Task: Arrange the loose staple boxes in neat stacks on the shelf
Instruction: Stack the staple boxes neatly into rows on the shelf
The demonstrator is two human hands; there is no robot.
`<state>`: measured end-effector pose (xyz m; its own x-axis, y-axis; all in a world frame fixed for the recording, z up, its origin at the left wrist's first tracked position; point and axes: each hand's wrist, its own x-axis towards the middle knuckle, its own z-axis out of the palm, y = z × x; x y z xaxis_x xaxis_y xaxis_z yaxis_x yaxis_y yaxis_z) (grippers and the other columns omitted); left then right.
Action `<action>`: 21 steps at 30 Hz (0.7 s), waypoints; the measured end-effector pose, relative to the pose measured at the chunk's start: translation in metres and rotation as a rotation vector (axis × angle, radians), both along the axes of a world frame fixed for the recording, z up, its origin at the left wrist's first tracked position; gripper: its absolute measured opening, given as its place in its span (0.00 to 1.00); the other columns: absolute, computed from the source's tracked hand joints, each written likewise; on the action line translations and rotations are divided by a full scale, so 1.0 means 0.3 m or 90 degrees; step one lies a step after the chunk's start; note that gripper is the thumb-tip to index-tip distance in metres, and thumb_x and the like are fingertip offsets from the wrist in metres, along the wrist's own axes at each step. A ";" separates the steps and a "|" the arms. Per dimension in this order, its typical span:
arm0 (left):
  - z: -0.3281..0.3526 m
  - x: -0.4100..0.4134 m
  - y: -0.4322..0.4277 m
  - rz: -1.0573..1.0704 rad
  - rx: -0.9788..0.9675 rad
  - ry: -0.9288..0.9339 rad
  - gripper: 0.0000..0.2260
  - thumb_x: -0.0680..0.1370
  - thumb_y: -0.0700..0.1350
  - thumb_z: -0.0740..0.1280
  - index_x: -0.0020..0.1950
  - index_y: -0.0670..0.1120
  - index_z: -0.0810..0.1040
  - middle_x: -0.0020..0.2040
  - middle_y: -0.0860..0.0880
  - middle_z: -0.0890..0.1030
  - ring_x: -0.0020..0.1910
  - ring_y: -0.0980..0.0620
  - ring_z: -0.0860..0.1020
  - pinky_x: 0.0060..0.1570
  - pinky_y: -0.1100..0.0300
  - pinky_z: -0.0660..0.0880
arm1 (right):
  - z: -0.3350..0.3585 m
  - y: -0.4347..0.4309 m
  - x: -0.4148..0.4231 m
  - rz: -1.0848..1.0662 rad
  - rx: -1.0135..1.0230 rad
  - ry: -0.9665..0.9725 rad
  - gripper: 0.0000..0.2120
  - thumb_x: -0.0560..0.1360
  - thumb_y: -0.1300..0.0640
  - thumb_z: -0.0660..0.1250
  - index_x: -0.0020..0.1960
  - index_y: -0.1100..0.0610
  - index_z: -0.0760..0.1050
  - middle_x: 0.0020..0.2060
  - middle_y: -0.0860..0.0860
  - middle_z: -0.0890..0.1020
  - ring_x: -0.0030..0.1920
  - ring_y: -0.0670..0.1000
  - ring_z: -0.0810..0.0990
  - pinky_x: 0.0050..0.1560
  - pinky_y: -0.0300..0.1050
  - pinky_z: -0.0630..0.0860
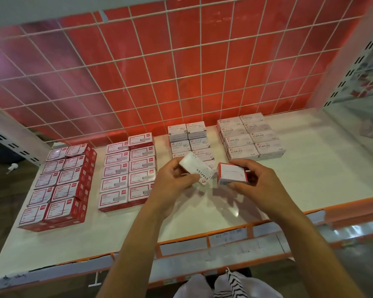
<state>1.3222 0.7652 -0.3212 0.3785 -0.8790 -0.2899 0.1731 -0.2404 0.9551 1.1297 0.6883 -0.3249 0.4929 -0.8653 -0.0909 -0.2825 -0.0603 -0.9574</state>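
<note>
Holding printed faces upward, presumably to match brands: left hand (172, 179) grips white staples box (195, 171), right hand (255, 179) grips red box (232, 174), just before paper-clip stacks (188, 137).

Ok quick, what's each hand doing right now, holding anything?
Left hand: holding a white STAPLES box, fingers curled round it.
Right hand: holding a red-and-white staple box.

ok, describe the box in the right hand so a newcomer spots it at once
Find the white shelf backed by a red wire-gridded panel; two hands meet at its middle. The right hand grips a small red-and-white cardboard box with a barcode, whereas the left hand's white cardboard box reads STAPLES.
</note>
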 end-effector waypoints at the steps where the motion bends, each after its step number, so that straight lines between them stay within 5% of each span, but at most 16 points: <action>1: -0.001 -0.004 -0.004 -0.003 -0.003 0.008 0.18 0.73 0.32 0.70 0.58 0.49 0.75 0.53 0.47 0.84 0.51 0.48 0.82 0.54 0.48 0.79 | -0.002 -0.007 -0.003 0.001 0.000 0.000 0.24 0.68 0.65 0.74 0.58 0.44 0.74 0.52 0.42 0.81 0.52 0.41 0.79 0.47 0.35 0.78; 7: -0.007 -0.039 -0.023 -0.038 -0.011 0.018 0.24 0.73 0.31 0.70 0.64 0.52 0.73 0.50 0.52 0.84 0.52 0.47 0.82 0.52 0.49 0.79 | -0.009 -0.035 -0.026 0.006 0.009 -0.005 0.24 0.68 0.65 0.74 0.60 0.46 0.75 0.51 0.41 0.81 0.51 0.38 0.79 0.48 0.36 0.78; 11: -0.004 -0.058 -0.033 -0.031 -0.018 -0.003 0.15 0.76 0.36 0.68 0.61 0.50 0.74 0.55 0.47 0.83 0.50 0.45 0.83 0.51 0.49 0.80 | -0.018 -0.050 -0.047 -0.001 0.013 -0.015 0.24 0.68 0.66 0.74 0.59 0.46 0.76 0.51 0.41 0.81 0.51 0.39 0.80 0.48 0.35 0.78; 15: 0.001 -0.072 -0.046 -0.029 -0.013 -0.022 0.10 0.79 0.40 0.64 0.60 0.46 0.73 0.50 0.47 0.85 0.45 0.46 0.84 0.37 0.58 0.80 | -0.017 -0.057 -0.058 -0.001 0.018 -0.024 0.24 0.68 0.67 0.74 0.58 0.45 0.75 0.51 0.41 0.81 0.52 0.41 0.79 0.46 0.32 0.77; 21: 0.001 -0.087 -0.063 -0.007 0.001 0.009 0.12 0.80 0.41 0.63 0.63 0.43 0.73 0.46 0.45 0.85 0.35 0.53 0.82 0.32 0.65 0.76 | -0.020 -0.059 -0.061 0.005 0.021 -0.016 0.24 0.69 0.66 0.74 0.57 0.43 0.74 0.52 0.40 0.79 0.53 0.41 0.78 0.47 0.35 0.79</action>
<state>1.2961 0.7463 -0.3207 0.3643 -0.8827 -0.2968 0.1844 -0.2440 0.9521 1.1113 0.6705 -0.3310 0.5024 -0.8580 -0.1069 -0.2573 -0.0303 -0.9659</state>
